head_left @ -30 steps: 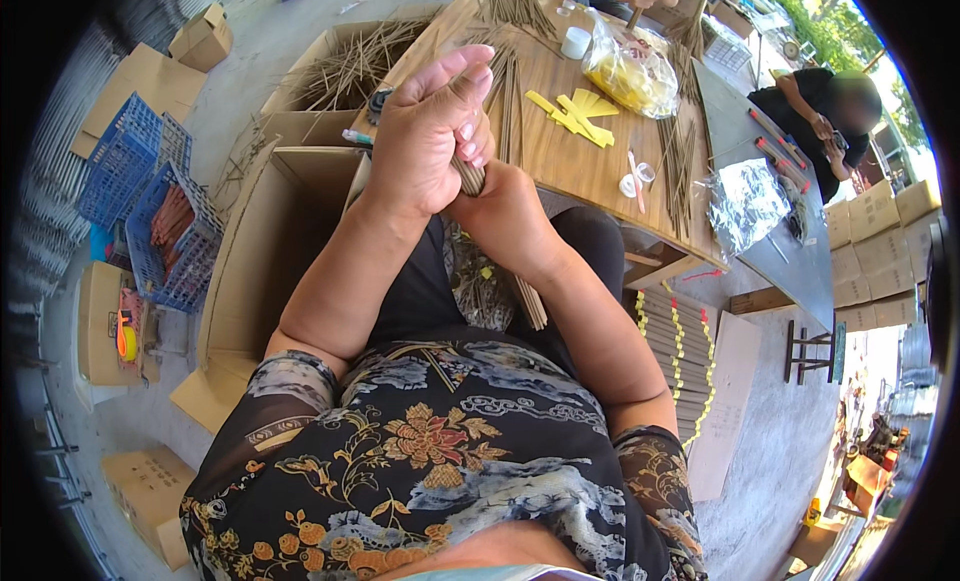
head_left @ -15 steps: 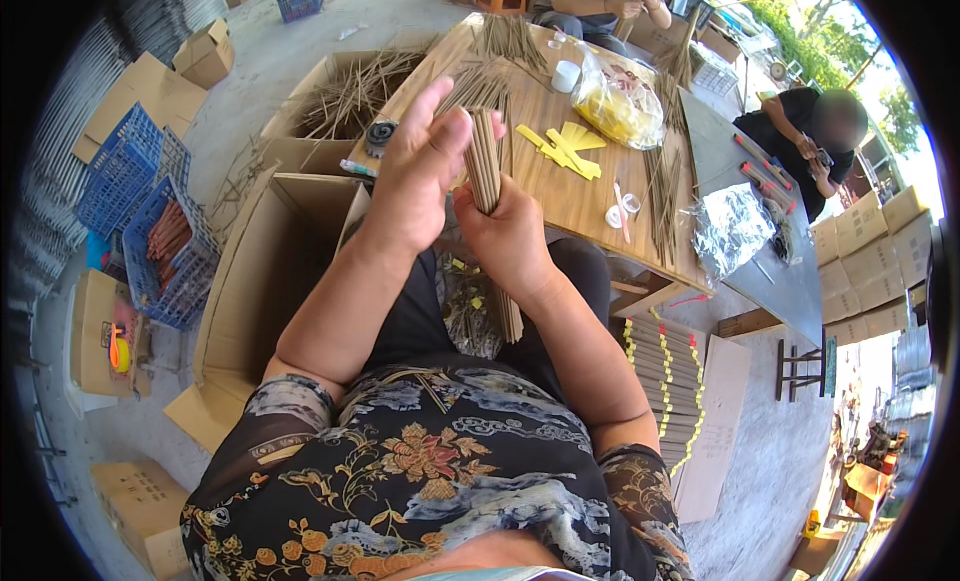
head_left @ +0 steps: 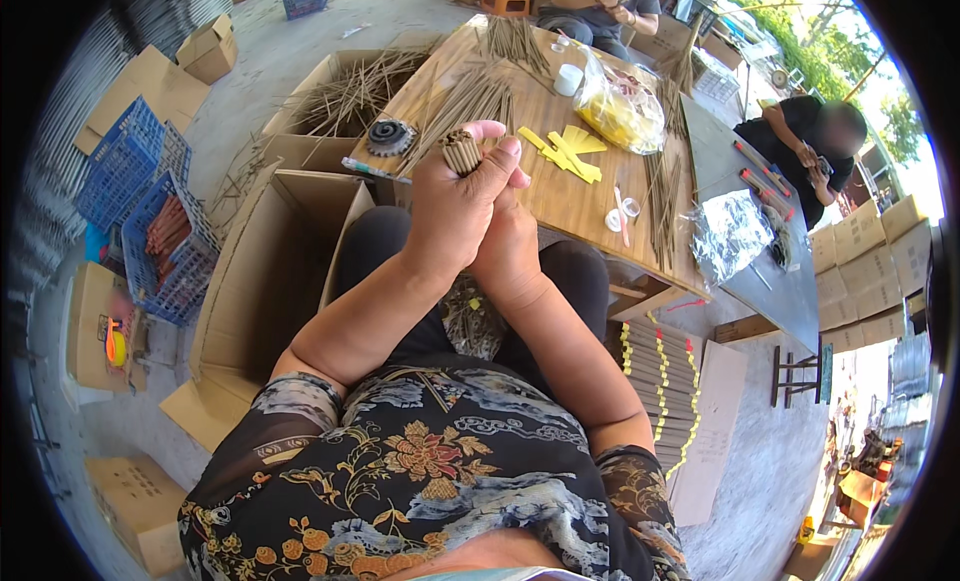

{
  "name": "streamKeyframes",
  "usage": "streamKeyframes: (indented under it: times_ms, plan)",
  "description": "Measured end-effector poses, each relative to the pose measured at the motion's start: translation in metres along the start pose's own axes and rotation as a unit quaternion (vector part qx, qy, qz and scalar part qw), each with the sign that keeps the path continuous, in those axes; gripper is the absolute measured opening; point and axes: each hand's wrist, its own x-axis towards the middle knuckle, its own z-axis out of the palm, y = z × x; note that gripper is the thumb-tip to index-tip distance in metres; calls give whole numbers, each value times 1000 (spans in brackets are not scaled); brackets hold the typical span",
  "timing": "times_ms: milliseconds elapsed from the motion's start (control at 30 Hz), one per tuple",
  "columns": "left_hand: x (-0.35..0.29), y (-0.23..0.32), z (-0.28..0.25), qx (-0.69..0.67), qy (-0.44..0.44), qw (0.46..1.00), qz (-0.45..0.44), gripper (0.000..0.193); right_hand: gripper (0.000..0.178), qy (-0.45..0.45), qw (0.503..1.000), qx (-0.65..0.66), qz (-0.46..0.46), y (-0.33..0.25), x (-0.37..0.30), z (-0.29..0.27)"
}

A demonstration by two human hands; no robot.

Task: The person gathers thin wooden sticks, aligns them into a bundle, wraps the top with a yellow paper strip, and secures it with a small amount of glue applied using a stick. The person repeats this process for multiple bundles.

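A bundle of thin brown sticks [head_left: 461, 154] stands in my two hands above my lap, its upper end showing as a round cluster of tips. My left hand [head_left: 447, 209] is closed around the bundle near this end, its thumb bent over toward the right. Pressed against it from the right is my right hand [head_left: 509, 243], closed as well, its fingers partly hidden behind the left. Most of the bundle's length is out of sight behind my hands and forearms. Beyond them, yellow paper strips [head_left: 568, 153] lie on the wooden table [head_left: 560, 206].
Loose sticks [head_left: 470, 106] are spread on the table near a black toothed roll [head_left: 390, 137] and a plastic bag with yellow contents [head_left: 618, 111]. An open cardboard box [head_left: 265, 271] stands at my left. Banded bundles [head_left: 662, 391] lie at lower right. Two people work across the tables.
My left hand has gone from open beside the bundle to closed around its upper end. The bundle has tilted, its end now facing up toward me, and my hands have come together.
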Motion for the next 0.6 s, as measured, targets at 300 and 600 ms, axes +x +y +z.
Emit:
streamKeyframes:
  times_ms: [300,600]
  plan:
    - [1,22,5,233,-55,952,191,30,36,-104,981,151,-69,-20,13,-19]
    - [1,40,-16,482,-101,826,276,34,41,33,951,295,84,-39,0,-76]
